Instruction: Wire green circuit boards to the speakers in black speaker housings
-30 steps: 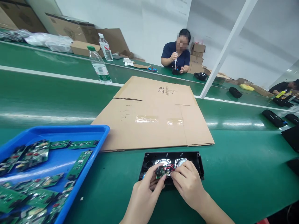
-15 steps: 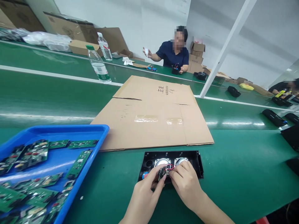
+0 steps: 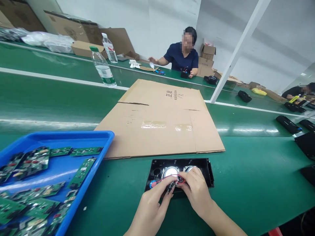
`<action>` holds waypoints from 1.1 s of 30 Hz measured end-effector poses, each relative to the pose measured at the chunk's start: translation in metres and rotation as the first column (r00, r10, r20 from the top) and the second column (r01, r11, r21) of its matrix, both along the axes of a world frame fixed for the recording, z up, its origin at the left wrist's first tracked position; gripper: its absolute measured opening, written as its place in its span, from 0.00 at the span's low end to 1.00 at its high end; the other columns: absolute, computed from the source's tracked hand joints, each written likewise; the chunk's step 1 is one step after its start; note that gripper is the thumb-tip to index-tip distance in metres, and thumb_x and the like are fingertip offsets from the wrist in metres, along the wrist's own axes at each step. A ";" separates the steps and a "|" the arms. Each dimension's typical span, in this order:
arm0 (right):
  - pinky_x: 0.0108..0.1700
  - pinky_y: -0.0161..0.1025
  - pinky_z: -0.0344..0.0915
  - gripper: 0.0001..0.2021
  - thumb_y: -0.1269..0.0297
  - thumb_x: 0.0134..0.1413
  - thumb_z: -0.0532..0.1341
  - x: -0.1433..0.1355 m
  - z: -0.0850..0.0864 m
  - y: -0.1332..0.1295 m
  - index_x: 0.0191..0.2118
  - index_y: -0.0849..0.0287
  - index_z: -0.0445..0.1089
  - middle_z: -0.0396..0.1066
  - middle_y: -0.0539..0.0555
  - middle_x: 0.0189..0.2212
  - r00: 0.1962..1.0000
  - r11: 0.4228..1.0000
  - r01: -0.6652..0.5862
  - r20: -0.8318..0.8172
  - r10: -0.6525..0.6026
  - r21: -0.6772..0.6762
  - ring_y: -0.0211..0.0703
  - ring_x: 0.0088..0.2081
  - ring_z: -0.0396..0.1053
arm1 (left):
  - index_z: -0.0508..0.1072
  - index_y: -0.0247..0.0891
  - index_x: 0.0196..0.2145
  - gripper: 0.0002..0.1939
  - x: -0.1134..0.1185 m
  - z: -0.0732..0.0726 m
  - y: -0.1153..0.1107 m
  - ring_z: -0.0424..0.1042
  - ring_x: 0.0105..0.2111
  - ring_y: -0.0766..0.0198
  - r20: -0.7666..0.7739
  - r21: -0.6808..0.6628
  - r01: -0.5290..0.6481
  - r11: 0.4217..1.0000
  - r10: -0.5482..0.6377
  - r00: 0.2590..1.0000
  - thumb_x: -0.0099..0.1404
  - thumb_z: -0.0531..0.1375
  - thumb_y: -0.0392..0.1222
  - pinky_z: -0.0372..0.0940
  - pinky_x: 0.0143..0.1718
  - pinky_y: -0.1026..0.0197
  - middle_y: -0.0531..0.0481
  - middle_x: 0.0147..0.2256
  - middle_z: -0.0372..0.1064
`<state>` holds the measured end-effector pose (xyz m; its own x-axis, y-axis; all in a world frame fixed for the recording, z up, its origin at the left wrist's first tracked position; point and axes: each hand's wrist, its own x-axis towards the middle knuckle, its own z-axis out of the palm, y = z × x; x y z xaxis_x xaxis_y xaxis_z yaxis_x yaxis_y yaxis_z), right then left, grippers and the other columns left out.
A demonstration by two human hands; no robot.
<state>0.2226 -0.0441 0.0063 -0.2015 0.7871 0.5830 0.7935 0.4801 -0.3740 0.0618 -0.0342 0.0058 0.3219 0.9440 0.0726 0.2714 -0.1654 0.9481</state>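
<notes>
A black speaker housing [image 3: 209,172] lies open side up on the green table, close in front of me. Two round silver speakers [image 3: 169,171] are set in it, the right one partly behind my fingers. My left hand [image 3: 155,198] pinches a small circuit board [image 3: 170,186], seen nearly edge-on, above the housing's near side. Thin red wires [image 3: 181,179] meet the board at the fingertips of my right hand [image 3: 198,190], which is closed on them. A blue-and-red part [image 3: 152,184] sits at the housing's left end. The exact joint of wire and board is hidden by fingers.
A blue tray [image 3: 108,139] with several green circuit boards [image 3: 82,172] stands at left. Flattened cardboard [image 3: 159,141] lies beyond the housing. Two water bottles [image 3: 104,73] stand farther back. A co-worker [image 3: 183,55] sits across the line; black housings [image 3: 287,124] lie at right.
My right fingertips have shifted slightly up, and the red wires now stretch left toward the blue-and-red part. The co-worker's raised hand has lowered a white item to the table.
</notes>
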 end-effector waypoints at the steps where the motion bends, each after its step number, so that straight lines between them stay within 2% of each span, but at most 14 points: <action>1: 0.30 0.38 0.60 0.10 0.67 0.65 0.50 0.000 0.000 0.000 0.41 0.63 0.68 0.67 0.52 0.25 1.000 1.000 0.003 0.001 -0.003 0.004 0.41 0.28 0.59 | 0.72 0.45 0.41 0.11 0.000 0.000 0.000 0.77 0.29 0.61 0.007 -0.011 0.005 1.000 -0.005 1.000 0.63 0.53 0.41 0.70 0.21 0.69 0.49 0.38 0.77; 3: 0.30 0.38 0.59 0.10 0.67 0.65 0.50 -0.001 -0.001 0.001 0.40 0.63 0.68 0.67 0.52 0.25 1.000 1.000 0.006 -0.002 -0.006 0.011 0.41 0.28 0.58 | 0.72 0.45 0.41 0.11 -0.001 0.000 0.000 0.77 0.28 0.62 0.024 -0.021 0.017 1.000 -0.017 1.000 0.63 0.52 0.41 0.71 0.23 0.68 0.50 0.38 0.77; 8: 0.29 0.38 0.59 0.12 0.64 0.65 0.50 -0.003 -0.002 0.001 0.37 0.63 0.68 0.66 0.52 0.24 0.999 1.000 0.023 -0.026 -0.022 0.017 0.41 0.28 0.58 | 0.72 0.46 0.39 0.10 -0.001 0.001 0.004 0.77 0.28 0.63 0.060 0.057 -0.001 0.998 -0.002 0.998 0.61 0.54 0.39 0.71 0.30 0.67 0.53 0.36 0.78; 11: 0.29 0.38 0.59 0.12 0.62 0.64 0.51 -0.001 -0.001 0.001 0.37 0.63 0.69 0.67 0.51 0.24 0.999 1.000 0.003 -0.051 -0.004 -0.004 0.40 0.28 0.59 | 0.73 0.47 0.37 0.08 0.001 0.007 0.004 0.76 0.27 0.63 0.084 -0.033 -0.009 0.999 0.012 0.996 0.61 0.55 0.41 0.71 0.30 0.67 0.55 0.32 0.78; 14: 0.29 0.39 0.62 0.11 0.59 0.59 0.58 0.007 0.001 0.002 0.40 0.63 0.69 0.68 0.52 0.26 1.000 0.997 -0.007 -0.026 0.005 -0.082 0.42 0.29 0.61 | 0.73 0.47 0.36 0.08 0.005 0.013 0.000 0.75 0.25 0.62 0.104 -0.125 -0.118 0.985 0.131 0.986 0.57 0.58 0.44 0.71 0.30 0.66 0.57 0.27 0.76; 17: 0.31 0.41 0.66 0.20 0.61 0.46 0.69 0.017 0.003 0.003 0.45 0.62 0.67 0.69 0.52 0.29 0.999 0.982 0.041 0.017 -0.039 -0.185 0.43 0.31 0.63 | 0.72 0.47 0.34 0.09 0.008 0.014 -0.005 0.76 0.27 0.60 0.082 -0.192 -0.216 0.957 0.235 0.969 0.54 0.60 0.46 0.70 0.28 0.65 0.56 0.28 0.77; 19: 0.33 0.42 0.68 0.28 0.62 0.41 0.72 0.022 0.004 0.002 0.49 0.61 0.66 0.69 0.52 0.30 0.998 0.961 0.056 0.023 -0.052 -0.269 0.43 0.33 0.64 | 0.71 0.46 0.34 0.09 0.009 0.014 -0.006 0.77 0.28 0.59 0.057 -0.194 -0.250 0.949 0.265 0.963 0.53 0.61 0.47 0.70 0.27 0.64 0.56 0.28 0.77; 22: 0.43 0.47 0.70 0.35 0.56 0.36 0.73 0.025 0.006 0.001 0.52 0.60 0.64 0.69 0.57 0.41 0.996 0.941 0.073 0.078 -0.050 -0.330 0.49 0.43 0.65 | 0.69 0.45 0.33 0.12 0.007 0.015 -0.003 0.76 0.25 0.58 0.015 -0.194 -0.293 0.936 0.302 0.953 0.52 0.61 0.51 0.70 0.24 0.63 0.55 0.26 0.76; 23: 0.47 0.50 0.68 0.38 0.53 0.34 0.73 0.024 0.007 0.000 0.53 0.60 0.63 0.66 0.60 0.47 0.992 0.939 0.084 0.120 -0.046 -0.334 0.53 0.49 0.63 | 0.68 0.45 0.33 0.13 0.006 0.016 -0.001 0.76 0.24 0.57 0.003 -0.206 -0.304 0.930 0.311 0.950 0.52 0.61 0.52 0.69 0.23 0.62 0.55 0.25 0.76; 25: 0.53 0.57 0.62 0.47 0.46 0.30 0.72 0.024 0.008 -0.001 0.58 0.60 0.59 0.55 0.65 0.58 0.975 0.931 0.106 0.222 -0.028 -0.348 0.62 0.59 0.52 | 0.67 0.44 0.32 0.15 0.004 0.019 0.001 0.76 0.23 0.57 -0.012 -0.242 -0.312 0.919 0.319 0.948 0.51 0.61 0.56 0.69 0.20 0.62 0.54 0.24 0.76; 27: 0.56 0.64 0.55 0.53 0.42 0.29 0.71 0.023 0.008 -0.001 0.62 0.59 0.52 0.44 0.67 0.63 0.946 0.916 0.128 0.323 0.001 -0.379 0.67 0.63 0.42 | 0.66 0.43 0.30 0.18 0.003 0.022 0.002 0.76 0.22 0.56 -0.010 -0.271 -0.306 0.913 0.315 0.949 0.50 0.61 0.59 0.69 0.18 0.62 0.53 0.23 0.75; 28: 0.57 0.68 0.50 0.54 0.43 0.31 0.71 0.022 0.008 -0.001 0.63 0.59 0.50 0.42 0.68 0.64 0.932 0.909 0.142 0.363 0.011 -0.393 0.68 0.63 0.41 | 0.66 0.43 0.29 0.19 0.002 0.024 0.003 0.76 0.22 0.56 -0.009 -0.280 -0.302 0.911 0.312 0.950 0.50 0.61 0.61 0.68 0.18 0.62 0.53 0.22 0.75; 31: 0.57 0.74 0.39 0.49 0.50 0.35 0.72 0.021 0.007 0.000 0.62 0.58 0.50 0.51 0.67 0.60 0.919 0.897 0.169 0.394 0.007 -0.409 0.66 0.61 0.47 | 0.65 0.42 0.28 0.22 0.000 0.026 0.006 0.74 0.18 0.57 -0.026 -0.281 -0.293 0.914 0.298 0.954 0.48 0.61 0.63 0.67 0.16 0.61 0.54 0.19 0.72; 33: 0.57 0.73 0.39 0.47 0.51 0.35 0.72 0.020 0.007 0.000 0.60 0.58 0.53 0.56 0.65 0.57 0.932 0.900 0.165 0.363 -0.008 -0.404 0.63 0.59 0.51 | 0.66 0.41 0.27 0.24 0.000 0.026 0.009 0.73 0.17 0.58 -0.036 -0.281 -0.280 0.918 0.282 0.959 0.46 0.61 0.64 0.65 0.15 0.62 0.54 0.17 0.70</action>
<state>0.2422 -0.0445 0.0136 -0.2464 0.9641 0.0985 0.9395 0.2626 -0.2201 0.0613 -0.0255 0.0318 0.0407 0.9774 -0.2073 0.2624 0.1897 0.9461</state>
